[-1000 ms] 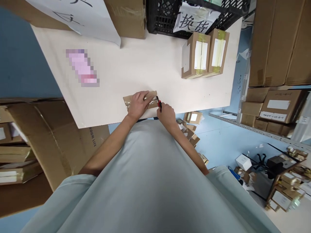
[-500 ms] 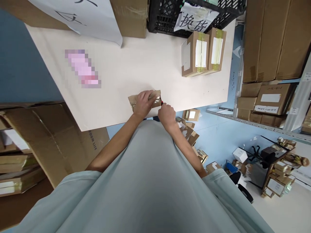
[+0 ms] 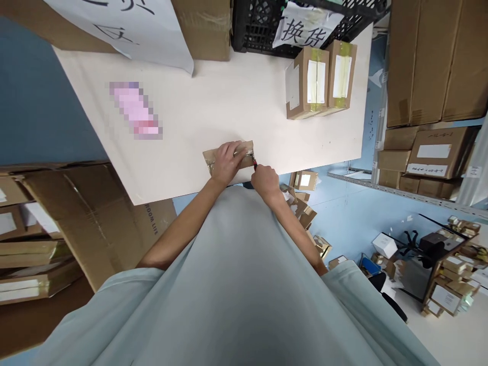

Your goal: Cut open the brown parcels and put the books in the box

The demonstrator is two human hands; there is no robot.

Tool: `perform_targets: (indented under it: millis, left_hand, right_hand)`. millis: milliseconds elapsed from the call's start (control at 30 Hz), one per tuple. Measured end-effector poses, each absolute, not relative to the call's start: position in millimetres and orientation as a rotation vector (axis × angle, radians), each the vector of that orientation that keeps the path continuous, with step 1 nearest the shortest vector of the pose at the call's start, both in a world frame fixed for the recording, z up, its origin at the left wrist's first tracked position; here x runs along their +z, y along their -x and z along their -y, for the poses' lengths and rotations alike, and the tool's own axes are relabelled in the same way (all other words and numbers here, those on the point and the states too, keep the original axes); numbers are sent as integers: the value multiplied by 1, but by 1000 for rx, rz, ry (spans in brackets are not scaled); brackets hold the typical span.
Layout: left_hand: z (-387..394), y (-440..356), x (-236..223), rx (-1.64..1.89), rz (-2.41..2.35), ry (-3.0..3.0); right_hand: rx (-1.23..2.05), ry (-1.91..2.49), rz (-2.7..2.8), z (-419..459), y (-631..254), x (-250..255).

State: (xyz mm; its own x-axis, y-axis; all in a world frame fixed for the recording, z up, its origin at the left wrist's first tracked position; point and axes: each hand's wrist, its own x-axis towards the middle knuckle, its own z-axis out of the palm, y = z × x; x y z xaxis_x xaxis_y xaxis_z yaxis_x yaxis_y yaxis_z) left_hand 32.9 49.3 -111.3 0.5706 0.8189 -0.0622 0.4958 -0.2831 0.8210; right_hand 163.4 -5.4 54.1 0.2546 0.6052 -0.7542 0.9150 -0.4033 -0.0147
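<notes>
A small taped cardboard box (image 3: 247, 161) lies near the front edge of the white table (image 3: 183, 112). My left hand (image 3: 225, 163) is laid across its middle and grips it, fingers bent over the top; both ends of the box stick out. Fist-like, my right hand (image 3: 265, 182) is closed around a red and black box cutter (image 3: 255, 164). The cutter's tip meets the right end of the box. Most of its handle is hidden inside my fingers.
Two taped, labelled cartons (image 3: 316, 84) stand at the back right, before a black plastic crate (image 3: 259, 30). A blurred pink item (image 3: 135, 109) lies at left. Large cardboard (image 3: 87, 213) stands at the lower left; stacked boxes (image 3: 430, 152) fill a shelf at right.
Both hands and the box have shifted slightly right. The cutter went from the box's upper right corner down along its right end, the right hand drawing a little toward me.
</notes>
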Motion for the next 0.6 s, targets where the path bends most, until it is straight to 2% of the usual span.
perform_targets:
  millis: [200, 300, 400, 600]
  left_hand:
    - [-57, 1, -85, 496, -1166, -1964]
    - [-68, 41, -75, 489, -1360, -1861]
    - [-81, 74, -74, 400, -1333, -1720]
    - [-101, 84, -83, 411, -1278, -1593]
  right_hand:
    - [-1012, -2253, -1396, 26, -186, 86]
    - [-1124, -2230, -1533, 30, -190, 81]
    - [-1236, -2126, -1663, 27, -177, 68]
    - [-1306, -1990, -1785, 8, -128, 53]
